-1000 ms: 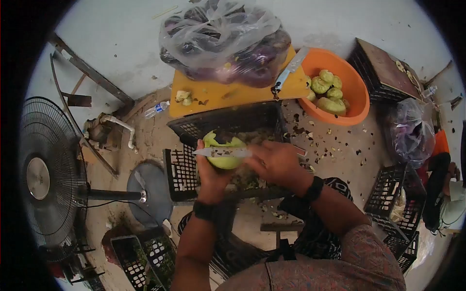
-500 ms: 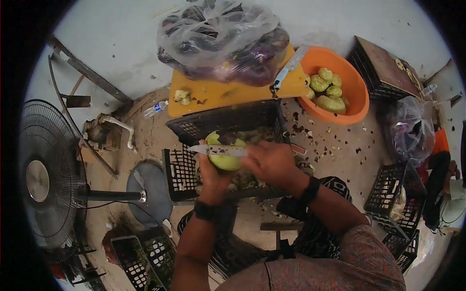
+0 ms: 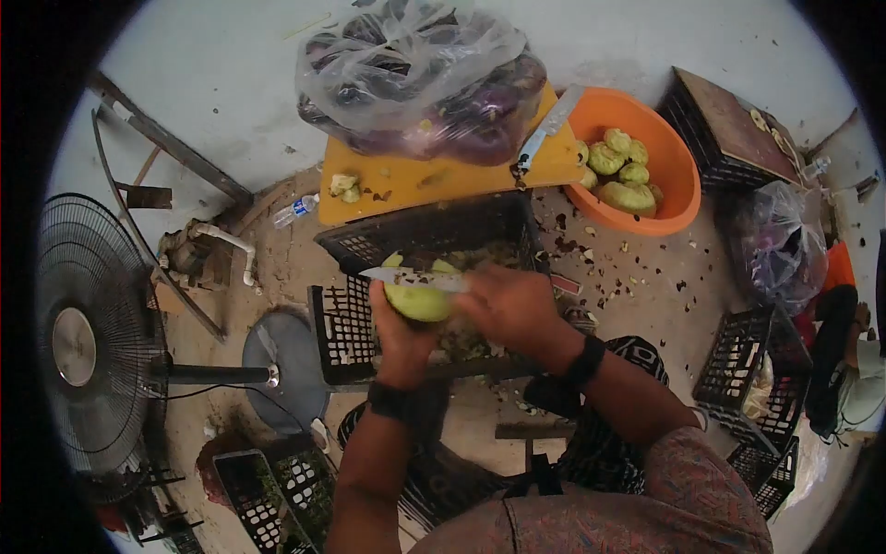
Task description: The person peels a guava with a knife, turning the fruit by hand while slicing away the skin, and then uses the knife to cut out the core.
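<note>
My left hand [image 3: 401,342] cups a round, pale green peeled eggplant [image 3: 417,303] from below and the left side. In my right hand [image 3: 508,307] is a knife [image 3: 420,279], its blade lying across the upper part of the eggplant and pointing left. Dark bits cling to the blade, and my fingers hide the handle. Both hands are over a black plastic crate [image 3: 343,355] with peelings in it.
A clear bag of purple eggplants [image 3: 425,92] sits on a yellow board [image 3: 406,189], beside a second knife [image 3: 551,125]. To the right, an orange tub [image 3: 678,162] holds several peeled eggplants [image 3: 606,159]. A standing fan [image 3: 88,342] is at left; scraps litter the floor.
The eggplant and my left hand have shifted slightly left and down. The knife blade stays across the top of the eggplant, with my right hand blurred by slight motion.
</note>
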Demonstrator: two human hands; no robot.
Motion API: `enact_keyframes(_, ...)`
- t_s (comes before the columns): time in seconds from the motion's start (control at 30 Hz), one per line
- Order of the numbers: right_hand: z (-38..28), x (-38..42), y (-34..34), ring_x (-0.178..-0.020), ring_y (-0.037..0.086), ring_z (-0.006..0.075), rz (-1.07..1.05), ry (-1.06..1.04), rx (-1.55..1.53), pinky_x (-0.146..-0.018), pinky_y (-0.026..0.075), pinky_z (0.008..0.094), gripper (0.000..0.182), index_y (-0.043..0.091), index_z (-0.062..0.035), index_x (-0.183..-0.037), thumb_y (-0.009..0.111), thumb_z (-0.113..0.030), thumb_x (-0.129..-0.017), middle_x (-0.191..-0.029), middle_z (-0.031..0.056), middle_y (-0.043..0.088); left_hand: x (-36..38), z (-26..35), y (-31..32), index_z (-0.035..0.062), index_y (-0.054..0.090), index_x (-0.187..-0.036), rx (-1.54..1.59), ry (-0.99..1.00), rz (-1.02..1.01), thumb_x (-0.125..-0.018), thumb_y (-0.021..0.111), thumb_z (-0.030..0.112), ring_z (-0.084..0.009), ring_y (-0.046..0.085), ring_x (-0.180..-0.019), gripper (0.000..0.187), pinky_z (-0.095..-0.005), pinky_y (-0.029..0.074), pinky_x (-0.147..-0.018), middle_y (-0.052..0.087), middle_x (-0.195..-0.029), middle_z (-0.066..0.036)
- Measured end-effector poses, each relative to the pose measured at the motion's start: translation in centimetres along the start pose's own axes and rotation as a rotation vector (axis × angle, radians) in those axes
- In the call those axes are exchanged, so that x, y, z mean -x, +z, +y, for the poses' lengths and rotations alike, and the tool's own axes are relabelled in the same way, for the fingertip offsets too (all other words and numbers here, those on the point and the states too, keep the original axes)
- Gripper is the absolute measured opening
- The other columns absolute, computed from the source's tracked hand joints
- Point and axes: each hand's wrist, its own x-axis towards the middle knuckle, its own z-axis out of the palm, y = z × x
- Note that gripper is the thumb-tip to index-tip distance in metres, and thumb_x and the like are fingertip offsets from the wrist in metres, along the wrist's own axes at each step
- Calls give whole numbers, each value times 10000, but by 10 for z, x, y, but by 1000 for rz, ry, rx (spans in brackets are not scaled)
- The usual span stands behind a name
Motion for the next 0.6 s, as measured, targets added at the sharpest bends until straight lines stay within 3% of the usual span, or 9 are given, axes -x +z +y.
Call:
enact_keyframes(0.23,-2,2,-5,-623,602,331,-53,88,-6,-547,466,450,287,610,-83,-830,573,-364,-868,-683,114,588,8,4,12,160,522,-1219,-18,-24,126,-881,316,616,-304,527,-1115,605,-508,432,-906,558,-1209,-85)
enact_keyframes(0.33,9,-7,-6,-637,596,352,-53,156,-59,-566,458,458,284,601,-75,-809,568,-350,-872,-679,132,586,9,-9,8,148,525,-1208,-183,63,-15,-888,336,609,-292,545,-1093,593,-488,442,-907,572,-1184,-82)
enact_keyframes(0.43,8,-8,-8,-650,588,365,-58,199,-87,-572,453,459,287,593,-64,-794,573,-340,-870,-679,147,585,12,-8,17,138,523,-1209,-113,52,-17,-893,350,604,-289,556,-1078,589,-474,447,-910,579,-1171,-77)
enact_keyframes(0.5,5,-6,-10,-646,590,350,-28,175,-108,-563,455,453,285,598,-72,-803,576,-348,-868,-680,137,589,14,-2,23,135,549,-1156,36,2,-61,-943,333,526,-246,596,-997,496,-431,484,-854,610,-1102,-72)
enact_keyframes(0.6,1,-2,-11,-633,592,316,-17,85,-92,-540,462,433,273,608,-90,-820,592,-360,-857,-678,110,591,13,8,27,164,523,-1215,-34,-15,59,-889,336,616,-302,543,-1099,588,-511,439,-895,568,-1202,-83)
